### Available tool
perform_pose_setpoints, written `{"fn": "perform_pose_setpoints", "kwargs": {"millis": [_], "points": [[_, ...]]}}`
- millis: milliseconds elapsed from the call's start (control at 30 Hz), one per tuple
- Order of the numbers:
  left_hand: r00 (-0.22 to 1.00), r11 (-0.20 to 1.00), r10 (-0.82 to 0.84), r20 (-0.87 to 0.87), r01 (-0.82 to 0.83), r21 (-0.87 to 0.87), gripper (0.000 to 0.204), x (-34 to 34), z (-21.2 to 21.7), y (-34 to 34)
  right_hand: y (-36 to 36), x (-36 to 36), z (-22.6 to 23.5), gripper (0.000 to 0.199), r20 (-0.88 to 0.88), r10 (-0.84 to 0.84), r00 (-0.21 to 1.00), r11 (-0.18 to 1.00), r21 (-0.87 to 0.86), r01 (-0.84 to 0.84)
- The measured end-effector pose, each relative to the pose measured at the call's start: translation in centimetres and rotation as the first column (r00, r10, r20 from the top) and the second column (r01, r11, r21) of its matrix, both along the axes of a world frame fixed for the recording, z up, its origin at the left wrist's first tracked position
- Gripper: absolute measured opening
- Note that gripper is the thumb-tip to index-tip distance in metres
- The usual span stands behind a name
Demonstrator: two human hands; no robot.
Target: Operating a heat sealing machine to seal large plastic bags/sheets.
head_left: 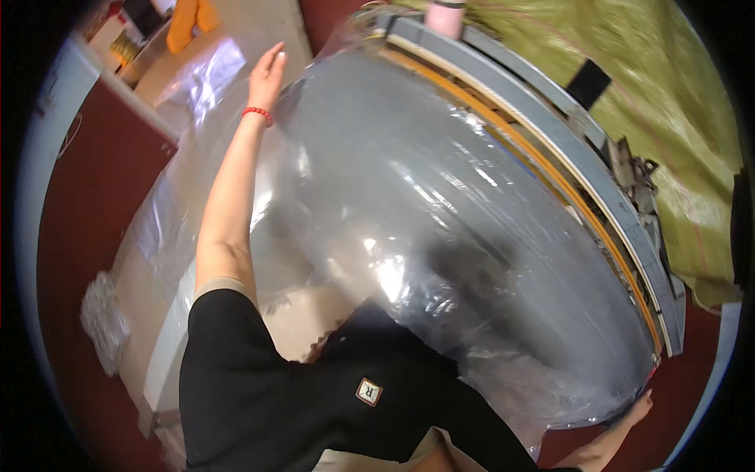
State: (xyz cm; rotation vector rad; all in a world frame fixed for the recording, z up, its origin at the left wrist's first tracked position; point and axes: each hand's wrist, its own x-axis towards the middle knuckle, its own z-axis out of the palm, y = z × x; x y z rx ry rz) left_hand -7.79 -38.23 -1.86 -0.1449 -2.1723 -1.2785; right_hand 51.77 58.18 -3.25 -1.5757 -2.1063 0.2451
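Head view, looking down over a wide work table. A large sheet of clear plastic film (440, 236) lay spread across a grey panel (370, 157) that covered most of the table, billowed and glossy with glare. The left hand (267, 72) was stretched out along the far left edge of the film, fingers straight and together, palm flat; it rested at or just above the film's edge, clamped on nothing. A red bead bracelet (258, 115) sat on that wrist. The right hand (638, 409) was at the near right corner of the film, low in the picture; only part of it showed, and whether its fingers pinched the film could not be told. The film's long axis ran between the two hands, from far left to near right, so each hand stood at one end and the bulk of the sheet lay between them, in front of the person's black shirt (314, 393). Along the right side ran a grey and yellow frame rail (550, 149), with a yellow-green cloth (668, 86) beyond it. A pink cup (446, 16) stood at the far end of the rail.
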Motion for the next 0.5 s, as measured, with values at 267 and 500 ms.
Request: {"fn": "perform_pose_setpoints", "kwargs": {"millis": [267, 500], "points": [[0.789, 0.829, 0.456, 0.411, -0.208, -0.52, 0.026, 7.2, -22.5, -13.4, -0.3, -1.2, 0.8, 0.038, 0.011, 0.157, 0.988, 0.977, 0.147, -0.157], [0.84, 0.701, 0.488, 0.239, -0.213, -0.681, 0.012, 14.9, -21.7, -12.2, -7.3, -12.5, 4.5, 0.023, 0.127, 0.595, 0.793, 0.768, 0.201, -0.609]]}}
